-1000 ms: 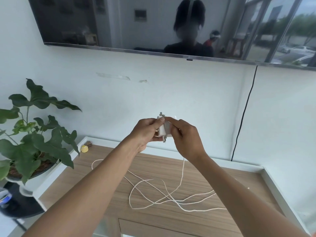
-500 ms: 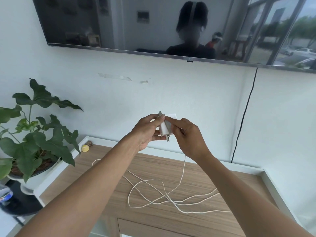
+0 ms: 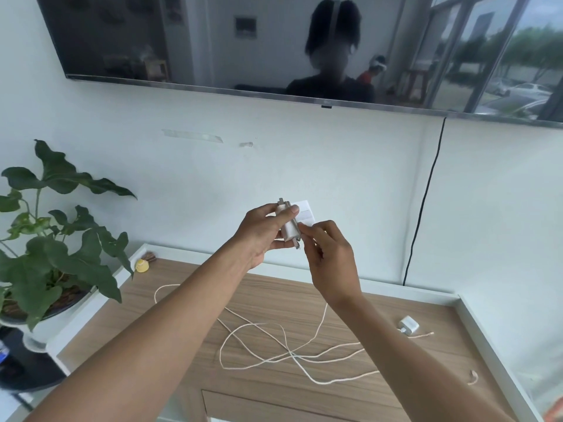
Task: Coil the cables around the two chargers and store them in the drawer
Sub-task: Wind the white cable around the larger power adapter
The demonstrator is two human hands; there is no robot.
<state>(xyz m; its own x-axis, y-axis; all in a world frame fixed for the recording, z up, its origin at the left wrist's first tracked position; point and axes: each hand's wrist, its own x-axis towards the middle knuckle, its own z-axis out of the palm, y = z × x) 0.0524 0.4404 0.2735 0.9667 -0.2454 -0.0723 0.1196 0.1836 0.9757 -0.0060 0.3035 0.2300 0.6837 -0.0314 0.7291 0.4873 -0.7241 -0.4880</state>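
Wood tabletop (image 3: 380, 303) sits under a wall screen (image 3: 213, 41), with a plant (image 3: 61, 236) at far left. My left hand (image 3: 262, 236) grips a charger (image 3: 288, 223) raised above it, its long axis near upright with the top leaning left. My right hand (image 3: 329, 260), just right of the charger's lower end, pinches the cable (image 3: 292, 355), which drops to loose loops below. Winding should cross that axis, I judge. A second charger (image 3: 409, 325) lies far right. The drawer (image 3: 274, 406) looks closed, its contents hidden.
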